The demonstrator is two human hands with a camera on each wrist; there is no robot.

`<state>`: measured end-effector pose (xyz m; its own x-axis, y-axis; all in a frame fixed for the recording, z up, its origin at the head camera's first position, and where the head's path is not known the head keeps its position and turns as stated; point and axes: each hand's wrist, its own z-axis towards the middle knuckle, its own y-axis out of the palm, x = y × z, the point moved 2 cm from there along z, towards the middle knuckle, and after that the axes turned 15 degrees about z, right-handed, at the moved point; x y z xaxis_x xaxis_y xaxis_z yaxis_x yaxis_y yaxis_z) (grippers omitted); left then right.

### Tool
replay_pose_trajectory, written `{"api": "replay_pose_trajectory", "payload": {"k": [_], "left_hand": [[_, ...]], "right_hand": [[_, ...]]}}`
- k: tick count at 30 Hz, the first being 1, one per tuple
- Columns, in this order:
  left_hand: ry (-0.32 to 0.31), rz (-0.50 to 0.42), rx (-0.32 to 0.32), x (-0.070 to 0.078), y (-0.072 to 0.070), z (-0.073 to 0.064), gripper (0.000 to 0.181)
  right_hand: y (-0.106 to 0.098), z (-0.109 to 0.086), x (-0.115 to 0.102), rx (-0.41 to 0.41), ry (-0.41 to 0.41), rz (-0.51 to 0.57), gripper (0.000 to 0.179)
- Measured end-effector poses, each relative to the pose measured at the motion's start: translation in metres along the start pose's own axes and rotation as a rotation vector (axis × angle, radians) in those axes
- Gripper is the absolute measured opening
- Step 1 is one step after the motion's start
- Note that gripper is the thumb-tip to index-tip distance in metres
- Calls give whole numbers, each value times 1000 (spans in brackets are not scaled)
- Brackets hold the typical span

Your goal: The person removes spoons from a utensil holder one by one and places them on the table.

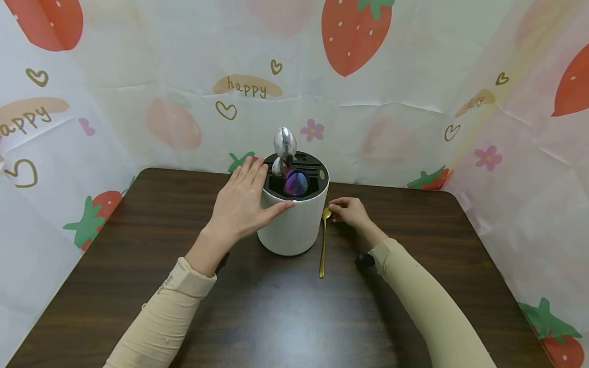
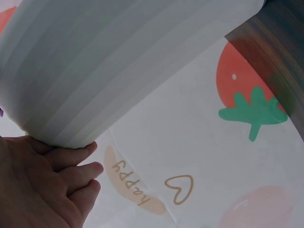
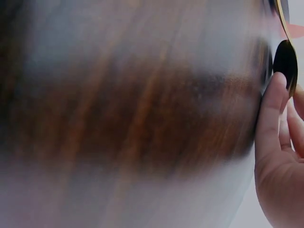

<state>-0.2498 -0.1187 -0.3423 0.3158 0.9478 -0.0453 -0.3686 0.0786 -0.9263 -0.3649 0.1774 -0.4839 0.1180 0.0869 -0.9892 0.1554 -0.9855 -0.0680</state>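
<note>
A white ribbed cutlery holder (image 1: 292, 230) with a black slotted top stands toward the back of the table. Against its left side and rim rests my left hand (image 1: 239, 204), fingers extended and thumb spread across the front. In the left wrist view, that hand (image 2: 42, 185) touches the holder's upper edge (image 2: 61, 137). Just right of the holder, my right hand (image 1: 350, 212) pinches the bowl end of a gold spoon (image 1: 323, 245), whose handle points toward me. The right wrist view shows the spoon's dark-looking bowl (image 3: 286, 61) at the fingertips of the right hand (image 3: 278, 142).
Silver spoons (image 1: 285, 142) and a purple-blue iridescent spoon (image 1: 296, 184) stand bowl-up in the holder's top. The dark wooden table (image 1: 257, 317) ends at the back against a strawberry-printed cloth (image 1: 175, 61), which also hangs at both sides.
</note>
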Motion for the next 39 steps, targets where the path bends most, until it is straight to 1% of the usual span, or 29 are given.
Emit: {"api": "replay_pose_trajectory", "payload": {"k": [8, 11, 14, 16, 19, 22, 24, 28, 31, 35, 39], "left_hand": [[-3, -3, -3, 0, 0, 1, 106], [-4, -5, -2, 0, 0, 1, 106], [-4, -2, -2, 0, 0, 2, 106], [-4, -2, -5, 0, 0, 1, 106], [-6, -1, -3, 0, 0, 1, 106], [-10, 0, -8, 0, 1, 1, 106], [-10, 0, -16, 0, 1, 1, 107], [-11, -3, -29, 1, 2, 0, 108], [-11, 0, -24, 1, 2, 0, 108], [-11, 0, -22, 0, 2, 0, 108], [-9, -5, -22, 0, 1, -1, 109]], "right_hand": [[-1, -3, -4, 33, -20, -159, 28], [-1, -5, -6, 35, -24, -199, 29], [-2, -4, -5, 41, -24, -205, 30], [-3, -5, -4, 45, -23, -197, 31], [-4, -9, -5, 39, -26, -157, 33], [-6, -17, -7, 35, -48, -115, 37], [-6, -24, -11, 47, -71, -88, 39], [-6, -40, -22, 88, -138, -45, 41], [-6, -51, -34, 104, -197, 12, 41], [-6, -66, -53, 127, -285, 79, 38], [-4, -80, -72, 143, -386, 113, 35]]}}
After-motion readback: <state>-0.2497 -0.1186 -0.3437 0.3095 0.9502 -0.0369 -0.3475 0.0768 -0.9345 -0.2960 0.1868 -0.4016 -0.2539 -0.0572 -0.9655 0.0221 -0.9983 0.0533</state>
